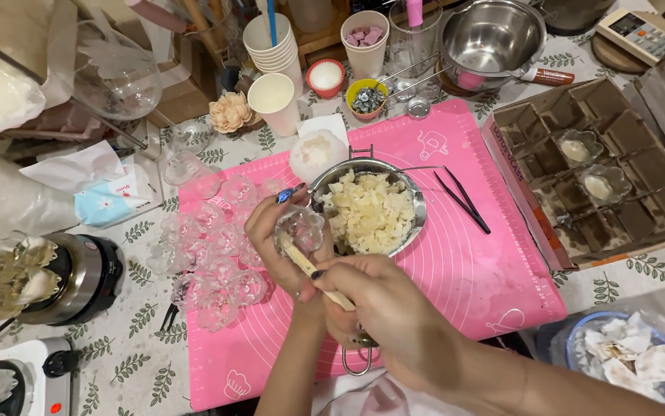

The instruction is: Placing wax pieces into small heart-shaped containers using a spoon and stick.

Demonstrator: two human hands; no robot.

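Strainer (371, 212) on mat (494, 262); glass cups (213, 262) left; tweezers (462, 199) right; compartment box (602, 169) beyond mat.

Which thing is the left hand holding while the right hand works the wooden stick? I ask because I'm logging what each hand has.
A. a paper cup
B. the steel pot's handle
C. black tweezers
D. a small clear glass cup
D: the left hand cradles a small clear glass cup, into which the right hand pokes the wooden stick, beside the steel pot of pale wax chunks.
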